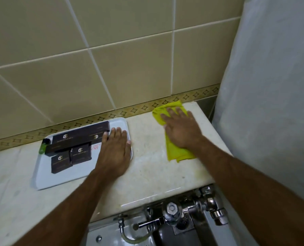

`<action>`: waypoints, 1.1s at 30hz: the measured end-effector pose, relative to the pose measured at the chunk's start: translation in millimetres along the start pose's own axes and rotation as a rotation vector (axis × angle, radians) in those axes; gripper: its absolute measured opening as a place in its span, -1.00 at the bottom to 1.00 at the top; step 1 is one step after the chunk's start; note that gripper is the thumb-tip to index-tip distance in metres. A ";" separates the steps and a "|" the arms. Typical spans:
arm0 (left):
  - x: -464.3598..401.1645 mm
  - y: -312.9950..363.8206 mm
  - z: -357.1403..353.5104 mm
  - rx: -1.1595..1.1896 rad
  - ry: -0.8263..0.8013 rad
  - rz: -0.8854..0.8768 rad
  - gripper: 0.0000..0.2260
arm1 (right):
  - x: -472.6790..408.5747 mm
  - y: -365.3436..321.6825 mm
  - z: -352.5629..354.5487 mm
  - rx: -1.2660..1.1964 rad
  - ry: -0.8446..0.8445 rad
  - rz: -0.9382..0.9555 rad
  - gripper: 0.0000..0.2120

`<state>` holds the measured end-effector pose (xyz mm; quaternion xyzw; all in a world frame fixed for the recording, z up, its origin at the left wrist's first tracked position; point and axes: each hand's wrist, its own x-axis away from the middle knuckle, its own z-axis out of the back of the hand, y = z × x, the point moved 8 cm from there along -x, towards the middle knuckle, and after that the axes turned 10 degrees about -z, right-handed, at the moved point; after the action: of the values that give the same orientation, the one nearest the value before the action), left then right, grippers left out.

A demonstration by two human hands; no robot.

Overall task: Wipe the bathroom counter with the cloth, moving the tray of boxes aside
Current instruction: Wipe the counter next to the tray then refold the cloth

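A white tray [41,176] lies on the pale stone counter [147,167] at the left, carrying several dark brown boxes [80,153] and a small green bottle [42,148]. My left hand [114,153] rests flat on the tray's right edge, fingers spread, thumb over the rim. A yellow-green cloth [174,151] lies on the counter at the right, near the wall. My right hand [181,130] presses flat on top of the cloth, fingers spread toward the wall.
A beige tiled wall [112,68] with a patterned border backs the counter. A white shower curtain [271,103] hangs at the right end. Chrome valves and pipes [172,213] sit below the counter's front edge.
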<state>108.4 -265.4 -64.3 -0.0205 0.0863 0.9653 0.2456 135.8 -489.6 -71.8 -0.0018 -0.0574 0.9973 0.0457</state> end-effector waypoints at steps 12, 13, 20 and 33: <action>1.0 6.2 6.2 -0.034 -0.032 0.016 -0.49 | 142.1 52.5 8.8 -0.016 0.078 -0.449 -0.43; 0.7 7.3 6.6 -0.032 -0.034 0.016 -0.49 | 151.0 43.3 7.8 -0.025 0.076 -0.447 -0.43; 30.9 7.2 49.3 0.088 0.150 0.042 -0.50 | 185.0 -32.7 -2.5 -0.071 0.053 -0.378 -0.41; 357.7 -242.9 110.9 0.001 0.052 0.711 -0.43 | 223.9 -258.3 -28.2 -0.168 0.025 -0.120 -0.46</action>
<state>-89.6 132.5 -22.5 -0.0136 0.0949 0.9895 -0.1082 -63.4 -210.3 -69.8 -0.0146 -0.1403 0.9843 0.1057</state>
